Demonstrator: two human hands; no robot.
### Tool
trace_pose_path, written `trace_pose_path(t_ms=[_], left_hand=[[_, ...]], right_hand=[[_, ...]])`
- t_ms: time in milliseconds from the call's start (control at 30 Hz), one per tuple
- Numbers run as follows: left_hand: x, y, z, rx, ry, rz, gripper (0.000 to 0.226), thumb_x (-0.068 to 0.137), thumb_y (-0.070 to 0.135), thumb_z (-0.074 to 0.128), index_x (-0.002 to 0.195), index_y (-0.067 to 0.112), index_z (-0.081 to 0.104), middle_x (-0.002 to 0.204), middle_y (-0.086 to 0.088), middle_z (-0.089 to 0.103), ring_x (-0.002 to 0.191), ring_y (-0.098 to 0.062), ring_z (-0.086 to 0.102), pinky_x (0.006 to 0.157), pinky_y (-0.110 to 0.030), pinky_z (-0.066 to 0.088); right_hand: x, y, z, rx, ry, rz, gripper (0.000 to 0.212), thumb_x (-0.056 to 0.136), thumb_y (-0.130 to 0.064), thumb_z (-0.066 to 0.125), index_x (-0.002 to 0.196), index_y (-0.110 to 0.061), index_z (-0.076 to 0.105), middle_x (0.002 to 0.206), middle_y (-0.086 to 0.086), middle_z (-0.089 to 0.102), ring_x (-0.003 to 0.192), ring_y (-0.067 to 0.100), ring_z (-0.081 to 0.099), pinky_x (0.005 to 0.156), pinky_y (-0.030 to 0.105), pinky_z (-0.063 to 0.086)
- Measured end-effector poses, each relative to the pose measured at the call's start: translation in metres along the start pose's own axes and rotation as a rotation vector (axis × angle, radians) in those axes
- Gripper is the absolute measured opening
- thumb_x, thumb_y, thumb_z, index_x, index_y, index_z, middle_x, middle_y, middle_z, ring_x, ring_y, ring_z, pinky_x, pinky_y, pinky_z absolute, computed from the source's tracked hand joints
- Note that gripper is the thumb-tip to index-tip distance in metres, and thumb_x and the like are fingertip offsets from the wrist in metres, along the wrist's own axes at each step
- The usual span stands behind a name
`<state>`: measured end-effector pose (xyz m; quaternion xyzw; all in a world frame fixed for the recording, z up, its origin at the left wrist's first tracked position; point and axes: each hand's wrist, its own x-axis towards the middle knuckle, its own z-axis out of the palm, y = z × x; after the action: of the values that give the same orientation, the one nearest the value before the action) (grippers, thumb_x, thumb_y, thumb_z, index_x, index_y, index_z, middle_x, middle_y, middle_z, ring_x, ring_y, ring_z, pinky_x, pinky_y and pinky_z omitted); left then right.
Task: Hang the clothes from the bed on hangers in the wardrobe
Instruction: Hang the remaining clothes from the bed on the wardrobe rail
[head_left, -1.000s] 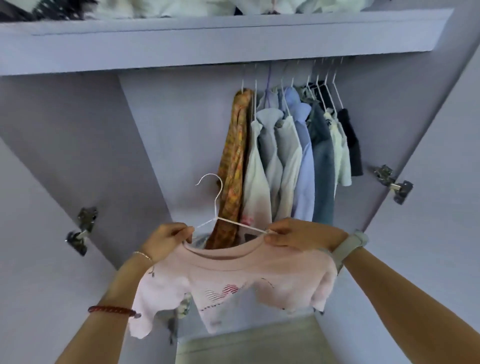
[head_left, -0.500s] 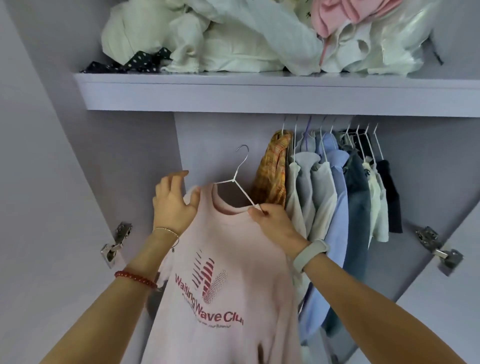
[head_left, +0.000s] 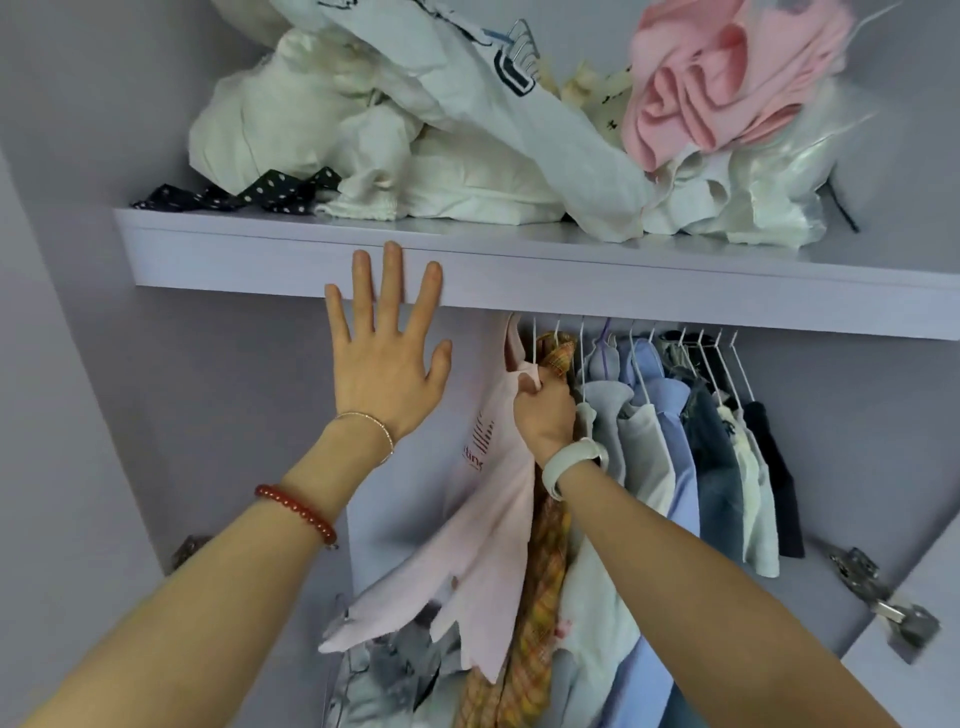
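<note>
Your left hand (head_left: 387, 364) is raised flat with its fingers (head_left: 392, 280) spread and straight, their tips over the front edge of the wardrobe shelf (head_left: 571, 275). Your right hand (head_left: 545, 413) reaches up, its fingers clamped on the neck of the pink T-shirt (head_left: 493, 525), which hangs just left of the plaid garment (head_left: 540, 613) under the shelf. The T-shirt's hanger is mostly hidden, and the rail cannot be seen behind the shelf edge.
</note>
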<state>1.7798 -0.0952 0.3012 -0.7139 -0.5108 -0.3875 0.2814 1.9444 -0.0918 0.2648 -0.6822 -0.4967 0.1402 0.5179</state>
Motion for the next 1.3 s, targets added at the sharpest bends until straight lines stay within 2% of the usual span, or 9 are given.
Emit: trace_pose_path(t_ms=[200,333,433,900,1000,1067,1167,1233,1300], left_hand=[[-0.001,-0.002,0.007,0.040,0.064,0.016,0.071,0.088,0.046,0.041,0.148,0.022,0.011,0.153,-0.018,0.011,0.139,-0.040,0.004,0.110,-0.057,0.002],[-0.001,-0.001,0.007,0.042,0.073,0.018,0.071,0.088,0.046,0.043,0.148,0.023,0.012,0.153,-0.018,0.011,0.139,-0.039,0.003,0.110,-0.055,-0.002],[0.000,-0.002,0.006,0.044,0.080,0.018,0.072,0.086,0.045,0.045,0.147,0.023,0.013,0.153,-0.017,0.012,0.139,-0.039,0.004,0.110,-0.054,-0.001],[-0.001,-0.004,0.005,0.040,0.051,0.017,0.074,0.085,0.043,0.046,0.147,0.024,0.012,0.154,-0.017,0.012,0.139,-0.038,0.003,0.109,-0.055,0.001],[-0.001,-0.004,0.004,0.030,0.037,0.021,0.073,0.085,0.043,0.044,0.148,0.024,0.012,0.154,-0.016,0.012,0.139,-0.037,0.002,0.110,-0.055,0.002],[-0.004,0.000,0.003,-0.012,0.021,0.013,0.074,0.084,0.041,0.045,0.148,0.023,0.012,0.154,-0.016,0.010,0.140,-0.037,0.002,0.110,-0.055,0.003],[-0.030,0.010,0.007,-0.149,-0.016,-0.005,0.072,0.082,0.035,0.045,0.147,0.021,0.016,0.154,-0.016,0.010,0.140,-0.036,-0.001,0.108,-0.055,0.007],[-0.060,0.022,0.013,-0.259,-0.071,-0.045,0.066,0.082,0.033,0.040,0.145,0.021,0.021,0.153,-0.016,0.014,0.139,-0.035,0.003,0.108,-0.055,0.008],[-0.093,0.038,0.022,-0.417,-0.152,-0.108,0.060,0.083,0.033,0.036,0.141,0.022,0.025,0.151,-0.016,0.021,0.139,-0.034,0.010,0.108,-0.056,0.013]], right_hand=[[0.020,0.018,0.014,-0.110,-0.011,0.119,0.032,0.095,-0.014,0.039,0.122,-0.001,0.051,0.129,0.022,0.051,0.120,0.038,0.045,0.096,0.035,0.037],[0.016,0.030,0.020,-0.142,-0.040,0.119,0.032,0.096,-0.013,0.038,0.124,-0.002,0.050,0.123,0.022,0.056,0.116,0.037,0.049,0.091,0.032,0.038],[0.021,0.029,0.020,-0.101,-0.034,0.137,0.031,0.096,-0.013,0.041,0.123,-0.003,0.053,0.123,0.022,0.057,0.117,0.037,0.049,0.093,0.033,0.038],[0.047,0.028,0.006,-0.092,-0.032,0.162,0.031,0.095,-0.016,0.043,0.107,0.006,0.061,0.119,0.021,0.059,0.114,0.038,0.051,0.093,0.035,0.040],[0.029,0.038,0.009,-0.136,-0.025,0.107,0.030,0.095,-0.015,0.041,0.108,0.004,0.060,0.115,0.023,0.059,0.111,0.039,0.052,0.089,0.035,0.040],[0.014,0.053,0.008,-0.170,0.000,0.005,0.030,0.095,-0.015,0.039,0.115,-0.001,0.056,0.112,0.023,0.060,0.108,0.038,0.053,0.083,0.033,0.042],[-0.014,0.073,0.004,-0.235,0.008,-0.147,0.042,0.095,-0.015,0.039,0.136,-0.009,0.040,0.130,0.017,0.049,0.123,0.033,0.043,0.098,0.039,0.040],[-0.040,0.081,-0.004,-0.214,0.004,-0.216,0.049,0.094,-0.010,0.040,0.142,-0.012,0.031,0.134,0.016,0.044,0.125,0.031,0.040,0.103,0.039,0.037],[-0.070,0.088,-0.020,-0.130,0.023,-0.271,0.051,0.092,-0.010,0.040,0.142,-0.012,0.029,0.137,0.013,0.041,0.125,0.028,0.040,0.106,0.035,0.035]])
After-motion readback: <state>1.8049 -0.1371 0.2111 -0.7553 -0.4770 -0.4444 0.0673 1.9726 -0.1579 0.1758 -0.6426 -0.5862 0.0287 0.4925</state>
